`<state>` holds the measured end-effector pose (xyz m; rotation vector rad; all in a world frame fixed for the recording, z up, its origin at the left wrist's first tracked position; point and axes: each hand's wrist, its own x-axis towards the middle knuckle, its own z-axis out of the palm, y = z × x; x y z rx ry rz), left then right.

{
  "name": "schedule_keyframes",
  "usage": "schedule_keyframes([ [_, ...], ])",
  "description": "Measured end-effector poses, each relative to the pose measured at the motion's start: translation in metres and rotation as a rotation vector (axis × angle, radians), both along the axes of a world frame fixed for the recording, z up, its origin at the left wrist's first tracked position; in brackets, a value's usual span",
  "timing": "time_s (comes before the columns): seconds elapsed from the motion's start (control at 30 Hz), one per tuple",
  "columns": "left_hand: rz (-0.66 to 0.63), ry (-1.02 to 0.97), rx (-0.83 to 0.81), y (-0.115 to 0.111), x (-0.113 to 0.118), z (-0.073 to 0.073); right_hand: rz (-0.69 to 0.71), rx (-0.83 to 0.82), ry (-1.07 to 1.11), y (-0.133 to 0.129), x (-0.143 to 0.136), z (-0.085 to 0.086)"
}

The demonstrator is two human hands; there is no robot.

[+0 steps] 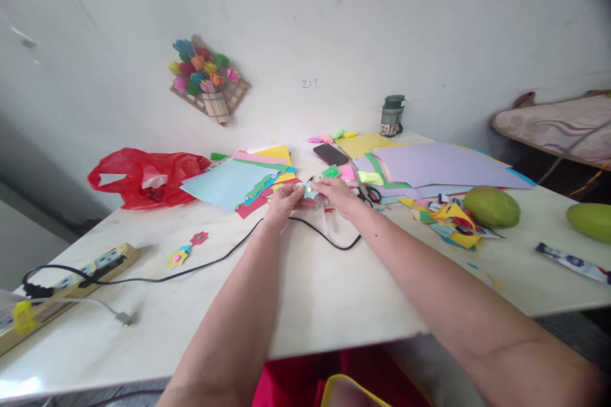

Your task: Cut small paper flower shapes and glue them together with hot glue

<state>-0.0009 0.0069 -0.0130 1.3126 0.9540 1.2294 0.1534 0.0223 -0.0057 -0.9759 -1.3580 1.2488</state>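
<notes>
Both hands meet near the middle of the table around a small light blue paper flower (310, 190) with a yellow-green centre. My left hand (285, 201) pinches its left side, and my right hand (336, 196) pinches its right side. Just beyond the fingers lie green clay (331, 172), pink clay (348, 173) and pale yellow clay (370, 177). Black-handled scissors (373, 194) rest to the right of my right hand. On the left of the table are a yellow paper flower (177, 259) and a red paper flower (199, 238), with a blue piece between them.
A black cable (191, 269) crosses the table from a power strip (109, 259). Coloured sheets (429, 162), a phone (330, 154) and a red bag (143, 178) lie further back. Paper scraps (453, 222), green fruit (491, 206) and a tube (573, 262) are at right.
</notes>
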Motion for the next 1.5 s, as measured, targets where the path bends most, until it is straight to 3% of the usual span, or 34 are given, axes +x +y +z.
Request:
schedule_keyframes([
  [0.53,-0.019,0.009,0.002,-0.0019,0.0036,0.0012,-0.079,-0.091,0.028,-0.0023,-0.0025,0.0015],
  [0.7,-0.019,-0.003,-0.001,-0.0021,0.0029,0.0012,-0.014,-0.134,0.085,-0.0029,-0.0015,0.0023],
  [1.0,-0.011,0.005,-0.005,-0.0028,0.0039,0.0018,0.008,-0.076,0.053,-0.0019,-0.0004,0.0012],
  [1.5,-0.121,0.017,-0.073,-0.0026,0.0024,-0.0012,-0.181,0.071,-0.169,0.0008,-0.0022,0.0022],
])
